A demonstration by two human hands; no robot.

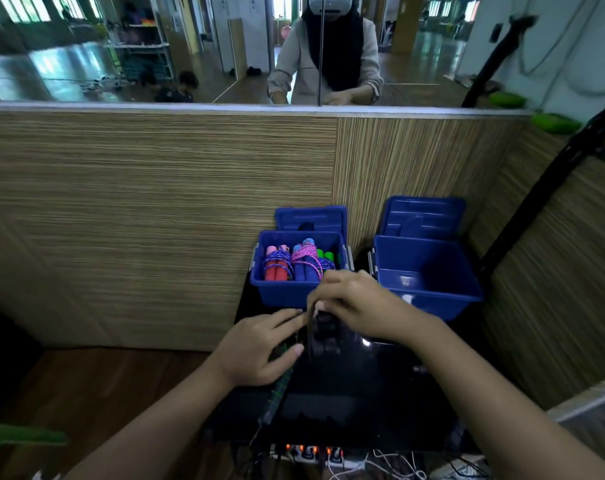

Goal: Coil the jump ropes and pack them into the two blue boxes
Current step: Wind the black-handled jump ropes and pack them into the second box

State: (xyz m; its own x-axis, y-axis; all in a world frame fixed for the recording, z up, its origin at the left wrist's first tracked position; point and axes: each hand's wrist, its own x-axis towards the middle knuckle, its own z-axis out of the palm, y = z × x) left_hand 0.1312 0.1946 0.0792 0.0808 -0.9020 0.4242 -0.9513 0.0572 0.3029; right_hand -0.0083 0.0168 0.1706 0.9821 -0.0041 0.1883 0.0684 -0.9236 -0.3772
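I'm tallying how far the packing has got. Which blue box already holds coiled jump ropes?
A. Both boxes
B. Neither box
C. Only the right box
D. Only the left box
D. The left box holds coiled jump ropes with red, blue and green handles, while the inside of the right box shows only bare blue plastic.

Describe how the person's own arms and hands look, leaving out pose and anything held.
Both forearms are bare up to the frame's lower edge; no sleeves, gloves or watch show. The left hand and right hand carry no visible rings or markings, though motion blur hides fine detail. Fingernails look short and unpainted.
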